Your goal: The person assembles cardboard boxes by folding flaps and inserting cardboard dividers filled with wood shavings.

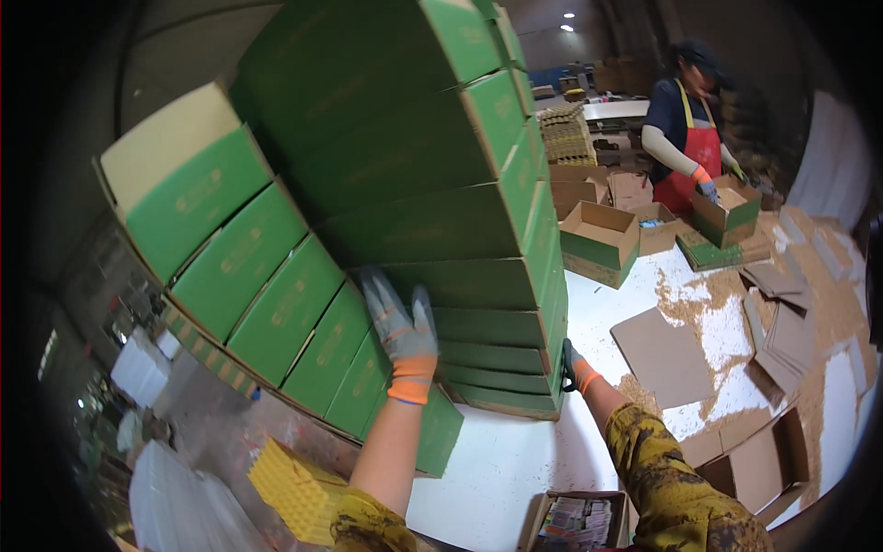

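Observation:
A tall stack of green cardboard boxes [423,225] leans in front of me on a white tabletop [501,451]. My left hand [402,327], in a grey glove with an orange cuff, lies against the stack's near side with its fingers spread. Low on the stack's right side, my right hand [576,368] rests flat against the box edge. It wears a matching glove, seen almost edge-on and partly in shadow. To the left, a second stack of green boxes [280,290] stands tilted; its end box shows a bare tan panel.
Across the table a co-worker [685,138] in a red apron handles an open green box [727,212]. Open cartons [600,244], flat cardboard sheets [662,354] and sawdust-like crumbs cover the right side. A carton of small packets [578,520] sits close; yellow egg trays [292,492] lie lower left.

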Demonstrator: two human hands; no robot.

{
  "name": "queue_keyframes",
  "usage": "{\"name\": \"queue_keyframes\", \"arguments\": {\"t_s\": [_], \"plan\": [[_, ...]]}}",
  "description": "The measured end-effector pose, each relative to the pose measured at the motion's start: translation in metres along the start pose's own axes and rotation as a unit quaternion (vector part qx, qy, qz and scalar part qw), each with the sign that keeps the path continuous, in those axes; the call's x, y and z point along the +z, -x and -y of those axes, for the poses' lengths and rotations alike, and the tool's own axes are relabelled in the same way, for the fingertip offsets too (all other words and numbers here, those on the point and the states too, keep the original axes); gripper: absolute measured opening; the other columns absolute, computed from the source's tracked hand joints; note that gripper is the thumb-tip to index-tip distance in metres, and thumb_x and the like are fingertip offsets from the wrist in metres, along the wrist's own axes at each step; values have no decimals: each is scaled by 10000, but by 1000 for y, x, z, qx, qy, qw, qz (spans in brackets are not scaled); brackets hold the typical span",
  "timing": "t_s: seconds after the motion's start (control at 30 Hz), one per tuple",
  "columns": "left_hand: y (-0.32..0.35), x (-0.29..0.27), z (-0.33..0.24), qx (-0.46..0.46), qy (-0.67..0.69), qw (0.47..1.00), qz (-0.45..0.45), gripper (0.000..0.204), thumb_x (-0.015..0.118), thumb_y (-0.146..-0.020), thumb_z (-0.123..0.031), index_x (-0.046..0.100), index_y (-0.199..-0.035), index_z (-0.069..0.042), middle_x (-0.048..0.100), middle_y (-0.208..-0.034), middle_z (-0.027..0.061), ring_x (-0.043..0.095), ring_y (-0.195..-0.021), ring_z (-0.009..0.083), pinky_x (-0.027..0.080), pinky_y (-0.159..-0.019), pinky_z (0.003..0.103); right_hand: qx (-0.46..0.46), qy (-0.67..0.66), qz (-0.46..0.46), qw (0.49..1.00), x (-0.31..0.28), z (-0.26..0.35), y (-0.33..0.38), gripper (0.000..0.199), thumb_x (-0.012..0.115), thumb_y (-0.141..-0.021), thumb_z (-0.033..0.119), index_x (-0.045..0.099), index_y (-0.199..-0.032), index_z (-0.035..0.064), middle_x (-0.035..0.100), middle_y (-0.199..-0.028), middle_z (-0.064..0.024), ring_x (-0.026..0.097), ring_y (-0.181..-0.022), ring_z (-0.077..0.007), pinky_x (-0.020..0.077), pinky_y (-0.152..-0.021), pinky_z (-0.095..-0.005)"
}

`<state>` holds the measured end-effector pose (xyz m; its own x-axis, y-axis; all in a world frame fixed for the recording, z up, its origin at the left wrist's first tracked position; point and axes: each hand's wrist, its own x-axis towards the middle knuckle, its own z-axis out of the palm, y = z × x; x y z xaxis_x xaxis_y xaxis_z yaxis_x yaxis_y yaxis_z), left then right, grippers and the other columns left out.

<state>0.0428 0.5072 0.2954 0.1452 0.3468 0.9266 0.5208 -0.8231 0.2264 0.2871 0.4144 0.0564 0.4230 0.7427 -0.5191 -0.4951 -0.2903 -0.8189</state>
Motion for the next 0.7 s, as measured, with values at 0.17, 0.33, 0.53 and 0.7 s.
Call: {"name": "queue_keyframes", "arguments": {"t_s": [0.17,0.33,0.53,0.7], "plan": [[-2,-4,-10,-1,-39,998,46,696,561,-961,-262,220,-1497,22,185,-1564,237,212,-1438,386,203,-1176,407,2,78,-39,996,-16,-8,-40,698,291,-939,593,457,-1404,99,586,-1291,-139,568,-1162,-305,473,-925,-413],[-15,5,-27,-18,-14,994,105,742,577,-947,-316,216,-1494,30,160,-1568,247,194,-1441,394,203,-1178,410,-231,160,-220,934,-55,-20,-79,578,483,-940,434,488,-1362,39,547,-1338,-175,532,-1212,-313,446,-979,-444],[-3,-2,-2,-49,-66,994,74,764,595,-928,-353,240,-1488,27,177,-1566,238,222,-1430,397,219,-1175,407,-626,98,-123,764,7,190,109,464,567,-911,274,539,-1305,30,551,-1310,-222,529,-1207,-363,408,-1024,-383],[-11,1,-12,-42,-20,997,69,760,592,-929,-360,248,-1486,26,177,-1562,251,235,-1423,401,225,-1172,418,-698,101,-14,709,12,344,196,497,605,-933,224,491,-1343,-33,558,-1337,-152,509,-1238,-200,366,-1065,-301]]}}
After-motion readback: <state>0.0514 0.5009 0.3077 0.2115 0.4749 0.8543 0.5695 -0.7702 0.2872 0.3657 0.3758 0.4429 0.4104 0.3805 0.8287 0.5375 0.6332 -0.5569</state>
